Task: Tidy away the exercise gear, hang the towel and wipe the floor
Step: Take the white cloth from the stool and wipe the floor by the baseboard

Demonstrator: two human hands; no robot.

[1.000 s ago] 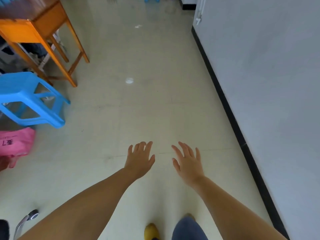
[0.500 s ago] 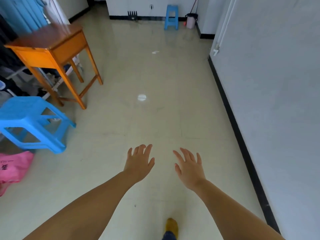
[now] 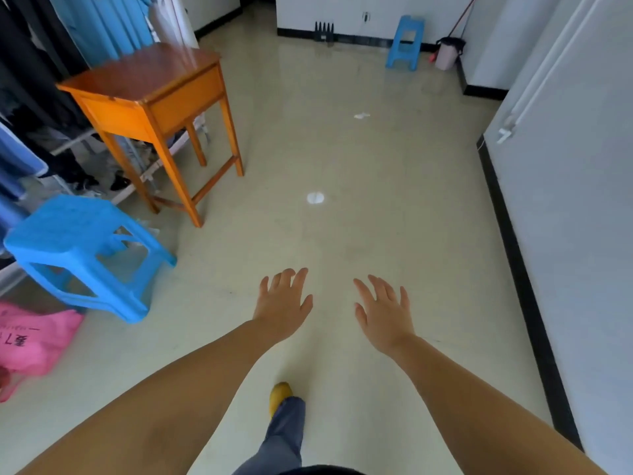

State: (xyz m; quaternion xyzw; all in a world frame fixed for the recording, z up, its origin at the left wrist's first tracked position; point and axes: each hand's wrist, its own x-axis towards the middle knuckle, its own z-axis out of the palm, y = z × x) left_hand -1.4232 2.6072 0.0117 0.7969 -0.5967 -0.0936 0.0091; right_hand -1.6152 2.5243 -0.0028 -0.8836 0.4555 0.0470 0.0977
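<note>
Head view, step in hand: a walk between jobs, judged from the one foot set forward on the floor; no exercise gear and no towel can be picked out with certainty, so their places cannot be told.

Left hand: held out over the floor, fingers spread wide, holding nothing; right hand: likewise spread wide and holding nothing, just beside the left, the two apart.

Floor: pale, smooth, glossy; it carries a round white patch near its middle and a crumpled white scrap further on towards the far wall; whether the patch is a mark or a reflection cannot be told.

Mop: thin straight handle, leaning in the far right corner above a pale cylindrical bucket; likely the tool for wiping, so the next move probably calls for crossing the floor to that corner and closing a hand round the handle.

Left edge of the floor: orange wooden table, square top, slim legs; blue moulded plastic stool; pink soft plastic bag; hanging clothes on a rail.

Far wall: second blue stool.
</note>
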